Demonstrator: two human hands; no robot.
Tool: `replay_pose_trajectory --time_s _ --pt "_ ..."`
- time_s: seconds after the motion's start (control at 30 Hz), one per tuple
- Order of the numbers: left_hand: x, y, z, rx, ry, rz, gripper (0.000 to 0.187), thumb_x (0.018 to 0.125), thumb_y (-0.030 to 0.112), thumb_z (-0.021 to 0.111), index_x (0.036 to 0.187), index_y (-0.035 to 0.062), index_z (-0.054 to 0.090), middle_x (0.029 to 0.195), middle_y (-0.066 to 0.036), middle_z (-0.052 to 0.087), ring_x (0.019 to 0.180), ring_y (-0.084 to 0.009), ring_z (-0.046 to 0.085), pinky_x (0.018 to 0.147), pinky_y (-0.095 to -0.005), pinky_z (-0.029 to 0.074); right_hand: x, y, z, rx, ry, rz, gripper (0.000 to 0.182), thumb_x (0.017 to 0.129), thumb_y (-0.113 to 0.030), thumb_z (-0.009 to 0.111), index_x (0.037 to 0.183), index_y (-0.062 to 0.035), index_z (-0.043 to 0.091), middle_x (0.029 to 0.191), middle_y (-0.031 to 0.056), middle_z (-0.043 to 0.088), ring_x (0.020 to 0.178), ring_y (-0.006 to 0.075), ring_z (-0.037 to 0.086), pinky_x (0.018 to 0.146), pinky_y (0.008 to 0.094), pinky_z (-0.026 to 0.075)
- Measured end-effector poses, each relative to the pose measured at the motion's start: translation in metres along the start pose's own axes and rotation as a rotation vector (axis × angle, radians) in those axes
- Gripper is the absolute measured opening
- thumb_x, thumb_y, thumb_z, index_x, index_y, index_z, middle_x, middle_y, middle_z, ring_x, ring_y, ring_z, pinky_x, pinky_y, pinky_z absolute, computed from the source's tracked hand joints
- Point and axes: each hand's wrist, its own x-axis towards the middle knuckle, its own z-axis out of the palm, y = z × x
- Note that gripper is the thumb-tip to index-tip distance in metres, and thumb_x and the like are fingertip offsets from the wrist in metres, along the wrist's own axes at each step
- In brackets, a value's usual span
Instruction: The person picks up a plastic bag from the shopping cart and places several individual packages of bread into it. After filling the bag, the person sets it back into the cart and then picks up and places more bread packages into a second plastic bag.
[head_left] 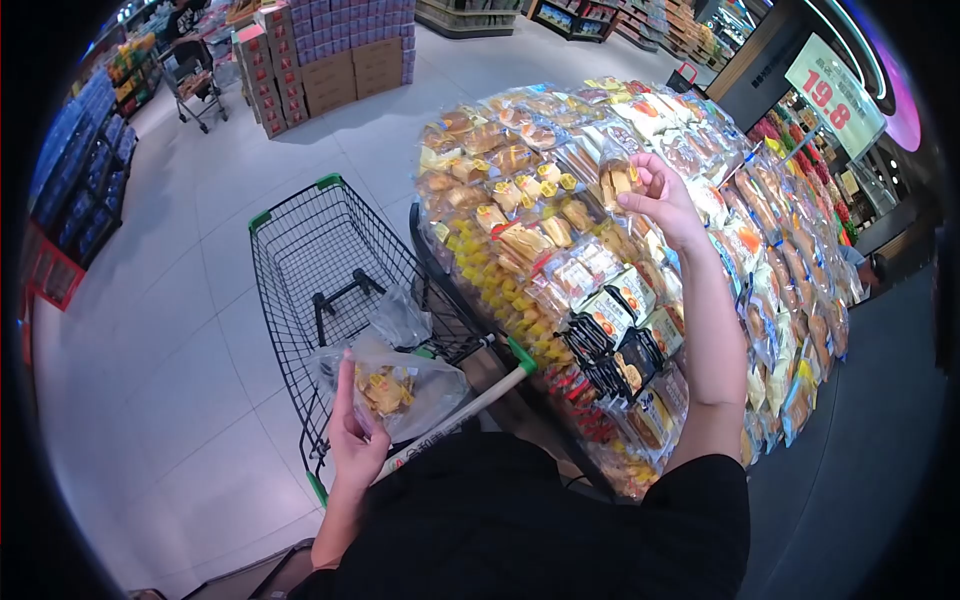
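Head view, single frame. We see the left hand [355, 435] closed around the gathered mouth of a clear plastic bag [405, 385] that already holds several yellow-wrapped snack packets [385, 390]. The bag hangs over the near end of the shopping cart [320, 260], beside its handle [470, 405]. The right hand [660, 200] is raised at the heaped snack display [620, 270]; thumb and fingers pinch a small wrapped pastry packet [615, 182] near the top of the mound, the hand otherwise loosely curled.

Risks, as we judge them: the pinch is at the packet's edge only, and slick wrapping could slip free and drop back among the other packets. The neighbouring packets lie loosely stacked on a slope, so pulling one out may drag others down toward the floor. The bag is held by one hand at its neck; we cannot tell how wide the opening is, and a narrow mouth could make a packet miss and fall into the cart or past it.

Position relative to grip: the packet sits between the right fingertips, touching them, well apart from the bag, which is low and to the left.
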Motion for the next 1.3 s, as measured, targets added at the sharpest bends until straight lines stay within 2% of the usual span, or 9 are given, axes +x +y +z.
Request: replay_pose_trajectory --time_s 0.27,0.43,0.6,0.9,1.03,1.1,1.17,1.2,1.3 --pt "0.002 -0.002 0.002 0.025 -0.032 -0.011 0.082 0.078 -0.016 0.04 0.156 -0.0047 0.016 0.164 -0.017 0.021 0.146 -0.0194 0.031 0.111 -0.0258 0.033 -0.052 -0.023 0.146 0.334 -0.64 0.114 0.077 0.074 -0.005 0.082 0.139 -0.003 0.041 0.128 0.0087 0.059 0.12 0.0181 0.058 0.102 0.0358 0.047" --pt "0.001 0.007 0.005 -0.151 -0.082 -0.052 0.089 0.075 -0.016 0.04 0.158 -0.0034 0.01 0.167 -0.015 0.011 0.146 -0.0207 0.031 0.113 -0.0295 0.032 -0.096 0.013 0.24 0.339 -0.907 -0.064 0.06 0.082 0.004 0.069 0.135 -0.0031 0.042 0.125 0.0117 0.058 0.121 0.0203 0.057 0.104 0.0382 0.046" --pt "0.0 0.015 0.005 -0.13 -0.031 -0.002 0.085 0.077 -0.015 0.042 0.156 -0.0056 0.015 0.165 -0.016 0.019 0.144 -0.0179 0.035 0.11 -0.026 0.035 -0.108 0.064 0.283 -0.134 -0.637 -0.262 0.053 0.083 0.001 0.062 0.132 0.0004 0.043 0.12 0.0207 0.059 0.117 0.0371 0.058 0.1 0.0419 0.046" --pt "-0.006 0.003 0.002 -0.015 -0.117 -0.128 0.086 0.073 -0.015 0.044 0.155 -0.0038 0.024 0.161 -0.012 0.03 0.137 -0.0161 0.042 0.104 -0.0227 0.039 -0.113 0.092 0.308 -0.899 -0.589 0.052 0.032 0.096 -0.027 0.055 0.114 -0.0012 0.059 0.104 0.0216 0.068 0.1 0.0387 0.066 0.085 0.046 0.052" --pt "0.012 -0.011 -0.002 -0.059 -0.002 -0.03 0.078 0.077 -0.016 0.039 0.154 -0.0052 0.027 0.162 -0.015 0.03 0.134 -0.0134 0.047 0.093 -0.0165 0.044 -0.114 0.086 0.303 -0.916 -0.587 0.079 0.03 0.09 -0.019 0.063 0.115 -0.0015 0.063 0.114 0.0137 0.067 0.102 0.0315 0.067 0.084 0.0404 0.055" --pt "0.022 -0.017 -0.008 -0.061 0.059 -0.079 0.076 0.079 -0.014 0.04 0.153 -0.0047 0.03 0.16 -0.015 0.033 0.119 -0.0097 0.058 0.082 -0.0159 0.049 -0.123 0.092 0.295 -0.681 -0.172 -0.683 0.027 0.088 -0.024 0.068 0.104 -0.0021 0.065 0.1 0.0134 0.068 0.091 0.0296 0.068 0.076 0.0403 0.056" --pt "0.034 -0.023 -0.018 -0.057 0.069 -0.18 0.076 0.081 -0.017 0.041 0.154 -0.0031 0.028 0.161 -0.015 0.031 0.127 -0.0153 0.054 0.1 -0.0263 0.047 -0.133 0.087 0.285 -0.576 -0.082 -0.752 0.024 0.086 -0.021 0.069 0.101 -0.0027 0.066 0.098 0.0114 0.068 0.09 0.0285 0.068 0.076 0.0393 0.056" --pt "0.038 -0.024 -0.023 -0.046 0.049 -0.189 0.072 0.084 -0.014 0.042 0.154 -0.0012 0.031 0.157 -0.014 0.037 0.095 -0.0071 0.062 0.072 -0.0191 0.052 -0.138 0.084 0.281 -0.467 0.005 -0.818 0.02 0.085 -0.019 0.07 0.097 -0.0033 0.068 0.096 0.0094 0.067 0.089 0.0274 0.068 0.075 0.0382 0.056" --pt "0.065 -0.047 -0.026 -0.073 0.093 -0.262 0.07 0.084 -0.011 0.046 0.152 -0.0008 0.035 0.154 -0.011 0.043 0.078 -0.0021 0.058 0.056 -0.0166 0.043 -0.157 0.129 0.274 -0.479 -0.01 -0.535 0.016 0.087 -0.02 0.068 0.091 -0.0048 0.067 0.095 0.0094 0.066 0.084 0.0273 0.066 0.071 0.0394 0.054"
